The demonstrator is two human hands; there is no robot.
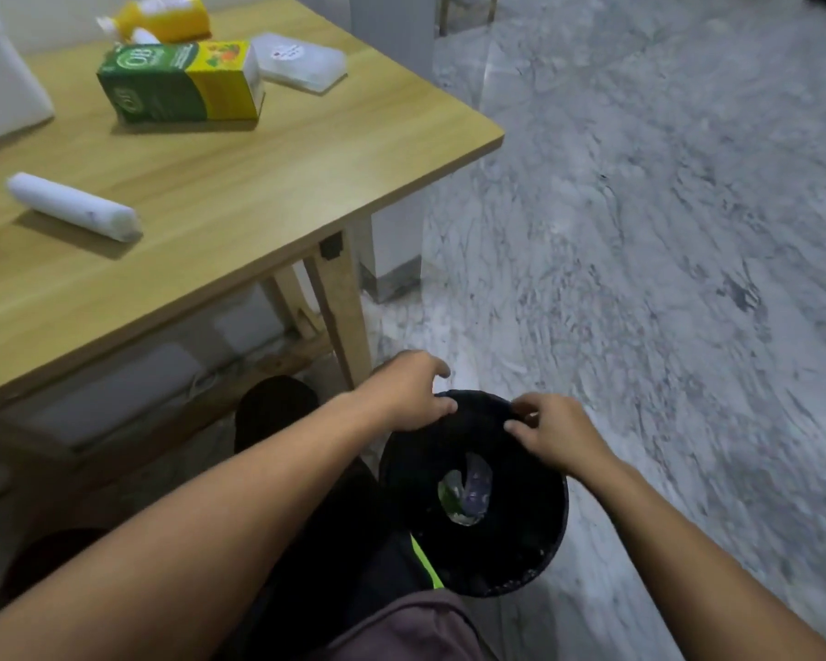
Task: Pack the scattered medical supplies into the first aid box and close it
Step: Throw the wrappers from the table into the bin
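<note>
Both hands — left hand (408,398), right hand (551,434) — pinch the far rim of one black bin (540,541); on the table (239,221): one white roll (75,206), one green-yellow carton (182,83), near its far edge.

The table (239,183) is showing smooth, matt pale wood. At its 11 o'clock a glossy cardboard carton (182,83) is lying, with a white paper-wrapped roll (72,205) at 9. The floor (664,231) is gleaming like polished grey marble. The bin (535,555) is looking like black plastic.
</note>
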